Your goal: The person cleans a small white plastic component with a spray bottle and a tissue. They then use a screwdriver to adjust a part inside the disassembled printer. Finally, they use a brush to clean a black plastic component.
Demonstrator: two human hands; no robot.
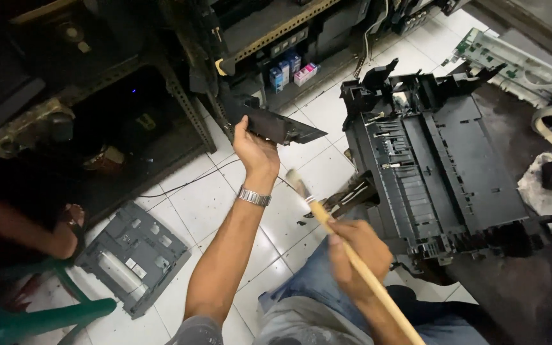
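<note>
The stripped black printer chassis (pixel 439 169) sits on the tiled floor (pixel 186 198) at your right knee; the black plastic panel (pixel 276 124) is raised in front of you, your left hand (pixel 255 152) closed on its edge; your right hand (pixel 358 255) grips 1 wooden-handled brush (pixel 327 220); keep the panel tilted away and stroke lightly outward.

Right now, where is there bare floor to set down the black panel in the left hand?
Bare white tiles lie between the grey panel on the floor, the left hand with its black panel, and the metal rack. Beside the opened printer chassis and right hand, it is crowded.
</note>
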